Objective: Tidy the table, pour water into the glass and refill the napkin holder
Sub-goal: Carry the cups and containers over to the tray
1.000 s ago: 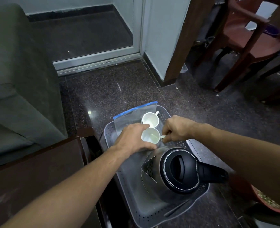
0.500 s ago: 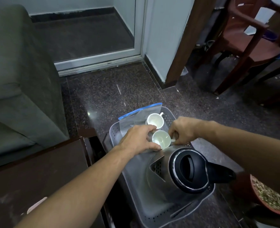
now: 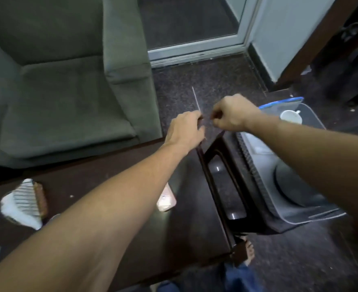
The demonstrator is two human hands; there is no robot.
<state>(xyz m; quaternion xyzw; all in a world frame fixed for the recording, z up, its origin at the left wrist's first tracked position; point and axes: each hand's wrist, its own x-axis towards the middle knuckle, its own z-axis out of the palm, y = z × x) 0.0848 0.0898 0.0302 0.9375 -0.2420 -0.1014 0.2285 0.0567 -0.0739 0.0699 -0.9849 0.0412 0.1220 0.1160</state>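
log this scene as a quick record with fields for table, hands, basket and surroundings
table: napkin holder with white napkins, phone
left hand: fingers curled, above the table's far corner; any held item unclear
right hand: fingers curled, close beside the left; contents unclear
basket: on the floor, right of table; holds white cup and zip bag
behind: green sofa

A home living room: grey-green armchair [image 3: 64, 81], dark wooden table [image 3: 115, 171], speckled stone floor [image 3: 211, 81].

An arm [image 3: 321, 165] hides most of the kettle [image 3: 287, 186].
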